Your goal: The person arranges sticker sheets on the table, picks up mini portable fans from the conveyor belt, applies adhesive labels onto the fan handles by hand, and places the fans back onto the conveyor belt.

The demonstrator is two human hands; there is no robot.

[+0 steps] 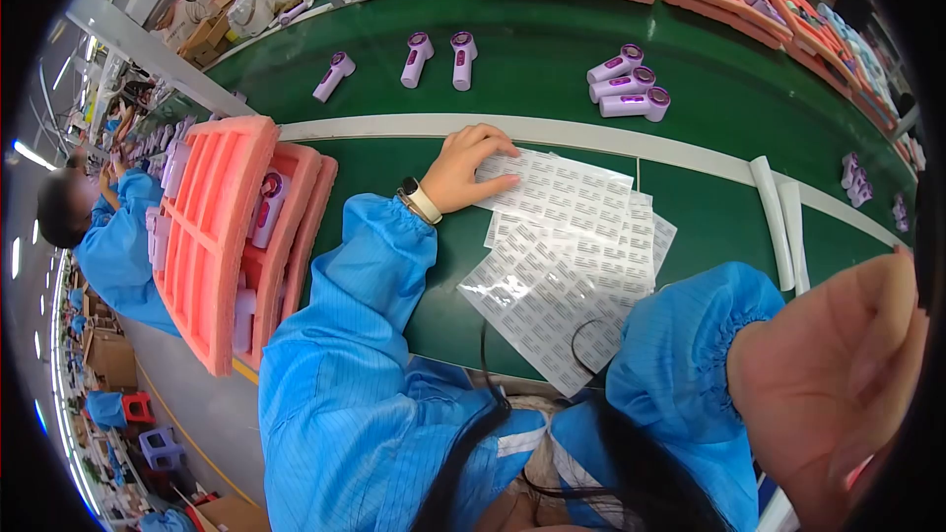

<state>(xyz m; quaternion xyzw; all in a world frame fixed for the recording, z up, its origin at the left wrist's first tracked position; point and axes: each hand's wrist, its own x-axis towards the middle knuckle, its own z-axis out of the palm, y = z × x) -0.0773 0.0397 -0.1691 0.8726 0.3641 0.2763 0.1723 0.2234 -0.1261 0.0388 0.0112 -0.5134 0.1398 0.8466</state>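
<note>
Left hand (pixel 465 172) laid palm down at the left edge of the top printed sheet (pixel 567 187), thumb and fingertips on the paper, fingers loosely spread with a gap between thumb and forefinger — resting there rather than clenched. On that wrist, a watch (pixel 410 185) with a pale strap. Right hand (pixel 833 384) raised close to the camera at the right side, palm in sight, well apart from the paper; fingers cut off by the dark rim of the view, so impossible to tell how far closed or whether around anything.

Under and beside the top sheet, more printed sheets (pixel 631 256) fanned out on the green bench (pixel 443 281), all covered in rows of small dark text too fine to read. Nearest the body, a glossy sheet (pixel 542 305) set at an angle, overlapping the others. To the right of the pile, two white rolled strips (pixel 774 222).

Beyond a pale rail (pixel 591 141), single purple devices (pixel 416 60) and a group of three touching (pixel 628 84) on a green surface. At left, pink trays (pixel 212 236) stacked on a tilt, purple devices inside — and past them, a co-worker (pixel 123 236) in blue.
</note>
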